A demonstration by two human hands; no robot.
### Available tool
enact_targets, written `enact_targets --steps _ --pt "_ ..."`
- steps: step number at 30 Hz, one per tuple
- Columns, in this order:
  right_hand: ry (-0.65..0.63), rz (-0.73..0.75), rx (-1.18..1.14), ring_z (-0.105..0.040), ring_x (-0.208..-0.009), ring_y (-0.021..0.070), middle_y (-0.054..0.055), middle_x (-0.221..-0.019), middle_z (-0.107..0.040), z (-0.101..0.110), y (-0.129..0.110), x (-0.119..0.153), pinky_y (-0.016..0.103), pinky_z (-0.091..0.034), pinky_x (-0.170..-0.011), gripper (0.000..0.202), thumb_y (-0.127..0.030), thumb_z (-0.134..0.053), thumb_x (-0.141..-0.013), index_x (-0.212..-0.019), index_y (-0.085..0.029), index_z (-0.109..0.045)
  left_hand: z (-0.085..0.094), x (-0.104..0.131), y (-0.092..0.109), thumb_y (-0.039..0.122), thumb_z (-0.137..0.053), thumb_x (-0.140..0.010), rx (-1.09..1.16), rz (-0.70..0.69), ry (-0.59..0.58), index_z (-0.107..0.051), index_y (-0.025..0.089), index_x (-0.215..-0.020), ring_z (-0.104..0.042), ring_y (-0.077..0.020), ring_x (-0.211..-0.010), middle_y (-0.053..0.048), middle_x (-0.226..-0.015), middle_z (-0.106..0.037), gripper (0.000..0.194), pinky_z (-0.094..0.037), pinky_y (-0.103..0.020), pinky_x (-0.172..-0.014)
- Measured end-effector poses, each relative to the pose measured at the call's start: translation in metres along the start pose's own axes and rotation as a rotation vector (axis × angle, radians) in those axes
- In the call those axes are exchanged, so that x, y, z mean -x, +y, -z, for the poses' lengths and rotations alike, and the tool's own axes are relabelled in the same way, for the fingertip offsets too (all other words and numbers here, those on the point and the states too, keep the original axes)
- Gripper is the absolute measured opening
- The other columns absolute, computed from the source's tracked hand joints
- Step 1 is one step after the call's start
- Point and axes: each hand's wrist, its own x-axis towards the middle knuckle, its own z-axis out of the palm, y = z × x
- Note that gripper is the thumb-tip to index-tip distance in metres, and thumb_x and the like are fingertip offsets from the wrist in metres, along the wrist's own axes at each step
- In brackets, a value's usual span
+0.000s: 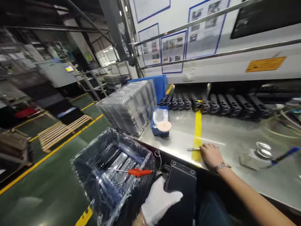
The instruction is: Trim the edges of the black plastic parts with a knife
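Note:
My left hand [161,199], in a white glove, lies on the left edge of a flat black part [182,185]; its thumb stretches over the top face and the other fingers are hidden. Bare and with a metal watch at the wrist, my right hand [211,154] rests on the steel bench [181,138], closed round a thin metal tool [193,149] whose tip points left. An orange air gun [139,172] with a long thin nozzle is just above my left hand, over the edge of a plastic-lined bin [94,175].
Wrapped dark parts lie in the bin. On the bench are a blue basket [160,133] with a round pale disc [164,126], a row of black parts [231,106], and metal cups [263,153]. Stacked clear trays [131,103] stand behind the bin.

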Motion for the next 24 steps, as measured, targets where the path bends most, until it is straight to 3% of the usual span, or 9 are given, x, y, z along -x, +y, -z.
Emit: enact_targets --steps 4,8,11,14,17,20,24 --pt "-0.047 -0.061 -0.092 -0.069 -0.093 0.0176 0.006 -0.110 -0.070 0.005 0.011 0.005 0.038 -0.059 -0.084 0.024 -0.037 -0.065 -0.100 -0.111 -0.017 -0.067 0.000 0.006 0.003 0.025 -0.073 -0.071 -0.020 0.000 0.026 -0.068 0.013 -0.112 -0.070 -0.0295 -0.110 -0.008 -0.113 -0.077 0.043 -0.053 -0.039 -0.097" --pt "-0.065 -0.116 -0.313 -0.066 -0.064 0.0123 0.001 -0.082 -0.071 0.010 0.022 0.040 0.029 -0.058 -0.064 0.035 -0.051 -0.058 -0.101 -0.101 -0.017 -0.068 -0.002 0.004 0.004 0.023 -0.073 -0.071 0.014 -0.026 0.030 -0.070 0.013 -0.111 -0.070 -0.0290 -0.109 -0.008 -0.113 -0.077 0.042 -0.054 -0.038 -0.094" --pt "-0.058 -0.109 -0.498 -0.060 -0.046 0.0149 0.003 -0.064 -0.069 0.011 0.017 0.088 0.027 -0.052 -0.045 0.059 -0.070 -0.044 -0.095 -0.097 -0.017 -0.070 -0.002 -0.005 -0.006 0.028 -0.082 -0.068 0.386 0.008 0.012 -0.072 0.010 -0.111 -0.072 -0.0272 -0.099 -0.011 -0.109 -0.078 0.047 -0.055 -0.036 -0.089" --pt "-0.024 -0.059 -0.638 -0.062 -0.046 0.0167 0.006 -0.072 -0.073 0.016 -0.003 0.139 0.027 -0.052 -0.040 0.071 -0.079 -0.038 -0.089 -0.101 -0.018 -0.073 -0.004 -0.016 -0.016 0.046 -0.083 -0.074 0.801 0.167 -0.011 -0.077 0.012 -0.091 -0.073 -0.0237 -0.083 -0.009 -0.085 -0.078 0.039 -0.056 -0.034 -0.087" --pt "0.198 0.162 -0.721 -0.074 -0.066 0.0170 0.006 -0.085 -0.077 0.027 -0.034 0.173 0.022 -0.061 -0.062 0.044 -0.060 -0.053 -0.096 -0.106 -0.023 -0.076 -0.007 -0.020 -0.018 0.052 -0.069 -0.088 0.996 0.237 -0.007 -0.079 0.014 -0.090 -0.074 -0.0261 -0.096 -0.008 -0.082 -0.077 0.039 -0.054 -0.036 -0.100" --pt "0.470 0.458 -0.691 -0.077 -0.090 0.0153 0.005 -0.101 -0.076 0.040 -0.063 0.186 0.016 -0.059 -0.081 0.022 -0.034 -0.059 -0.100 -0.116 -0.028 -0.074 -0.013 -0.018 -0.016 0.044 -0.066 -0.093 1.089 0.260 0.089 -0.080 0.016 -0.098 -0.074 -0.0253 -0.104 -0.006 -0.085 -0.078 0.031 -0.053 -0.035 -0.105" --pt "0.574 0.605 -0.662 -0.074 -0.087 0.0142 0.006 -0.095 -0.072 0.048 -0.090 0.186 0.017 -0.060 -0.078 0.022 -0.021 -0.060 -0.099 -0.117 -0.025 -0.072 -0.019 -0.016 -0.023 0.053 -0.065 -0.092 1.104 0.287 -0.052 -0.080 0.016 -0.086 -0.073 -0.0307 -0.104 -0.010 -0.084 -0.077 0.041 -0.055 -0.041 -0.102"
